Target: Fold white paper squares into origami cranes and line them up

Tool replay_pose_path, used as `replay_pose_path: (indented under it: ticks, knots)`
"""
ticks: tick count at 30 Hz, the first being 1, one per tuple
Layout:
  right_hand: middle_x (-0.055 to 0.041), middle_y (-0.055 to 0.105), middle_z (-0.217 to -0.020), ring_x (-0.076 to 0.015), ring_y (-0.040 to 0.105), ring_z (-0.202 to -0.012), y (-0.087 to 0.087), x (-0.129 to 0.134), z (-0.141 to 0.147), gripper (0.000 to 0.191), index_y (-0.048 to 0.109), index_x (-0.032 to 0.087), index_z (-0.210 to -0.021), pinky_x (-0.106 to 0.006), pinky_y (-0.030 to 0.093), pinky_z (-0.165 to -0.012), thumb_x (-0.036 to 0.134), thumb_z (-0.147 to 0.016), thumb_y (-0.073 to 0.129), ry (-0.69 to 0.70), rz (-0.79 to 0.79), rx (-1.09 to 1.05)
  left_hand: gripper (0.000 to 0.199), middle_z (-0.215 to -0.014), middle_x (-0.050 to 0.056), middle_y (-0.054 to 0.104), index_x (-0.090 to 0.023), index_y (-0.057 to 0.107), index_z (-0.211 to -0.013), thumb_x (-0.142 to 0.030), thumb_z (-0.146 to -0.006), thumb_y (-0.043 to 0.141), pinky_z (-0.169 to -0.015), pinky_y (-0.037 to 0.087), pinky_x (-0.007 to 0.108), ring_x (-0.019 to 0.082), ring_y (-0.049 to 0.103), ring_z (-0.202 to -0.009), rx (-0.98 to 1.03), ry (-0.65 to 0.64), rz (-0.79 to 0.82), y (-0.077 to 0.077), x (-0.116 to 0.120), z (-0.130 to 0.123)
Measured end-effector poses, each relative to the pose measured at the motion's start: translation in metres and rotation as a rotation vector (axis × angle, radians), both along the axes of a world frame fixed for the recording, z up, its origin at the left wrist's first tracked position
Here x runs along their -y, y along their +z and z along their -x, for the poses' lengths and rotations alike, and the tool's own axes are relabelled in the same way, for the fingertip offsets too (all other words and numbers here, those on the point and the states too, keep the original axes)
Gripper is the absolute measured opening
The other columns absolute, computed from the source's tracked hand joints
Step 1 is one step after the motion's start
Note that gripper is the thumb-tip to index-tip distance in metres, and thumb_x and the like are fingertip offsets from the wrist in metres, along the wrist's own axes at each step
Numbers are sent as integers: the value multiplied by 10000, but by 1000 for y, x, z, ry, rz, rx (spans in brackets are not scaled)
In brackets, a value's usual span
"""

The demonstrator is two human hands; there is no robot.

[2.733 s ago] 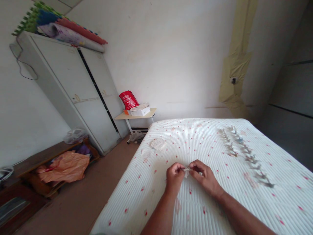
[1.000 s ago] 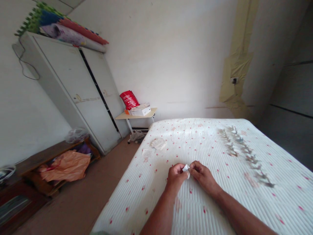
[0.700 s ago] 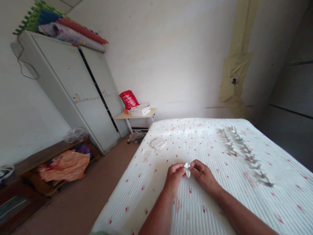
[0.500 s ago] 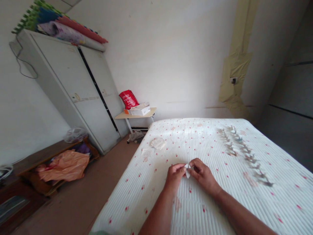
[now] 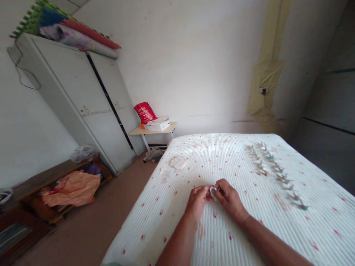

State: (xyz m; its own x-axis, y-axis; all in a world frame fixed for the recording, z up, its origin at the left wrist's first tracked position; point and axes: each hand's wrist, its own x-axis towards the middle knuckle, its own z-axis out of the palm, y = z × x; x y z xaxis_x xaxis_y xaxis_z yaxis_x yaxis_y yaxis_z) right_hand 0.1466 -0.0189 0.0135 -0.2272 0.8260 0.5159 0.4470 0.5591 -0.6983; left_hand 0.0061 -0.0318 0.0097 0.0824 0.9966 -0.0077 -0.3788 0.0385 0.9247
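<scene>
Two hands, the left [image 5: 197, 199] and the right [image 5: 229, 197], pinch one small folded paper [image 5: 213, 191] between them above one bed [image 5: 222, 236]. On the bed's far right stand two rows of small figures [image 5: 283, 178], too blurred to count.

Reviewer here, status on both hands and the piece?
Left hand and right hand pinching small white folded piece between them. Nothing visibly in the way; small figures off to the right.
</scene>
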Motion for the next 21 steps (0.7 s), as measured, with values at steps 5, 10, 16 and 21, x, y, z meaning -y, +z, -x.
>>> replay_pose_path:
  ticks: [5,10,16,21]
  knots:
    - [-7,474,-689,-146,497,-676,3,1,2,172,473,205,-689,-256,393,-617,288,-838,451,34,-6,-54,320,-713,79,648,-84,680,-809,-346,-627,700,-586,389,239,123,548,-616,109,-16,33,2,0,0]
    - [-5,474,-682,-146,489,-681,1,1,3,186,475,202,-675,-263,397,-631,312,-825,477,17,44,-115,309,-698,63,637,-85,675,-776,-307,-572,743,-578,381,240,113,534,-605,110,18,47,2,0,-1]
    - [10,499,-662,-131,499,-635,-3,-1,5,201,509,191,-672,-261,405,-608,350,-795,525,88,201,-254,306,-648,38,619,-93,648,-740,-319,-559,748,-570,375,240,101,516,-561,66,43,30,0,-1,-3]
    - [-6,549,-686,-135,531,-653,5,1,1,214,545,178,-728,-266,424,-637,383,-789,539,227,317,-343,303,-644,31,616,-93,640,-740,-313,-562,747,-560,367,225,99,517,-563,71,53,30,0,-2,-2]
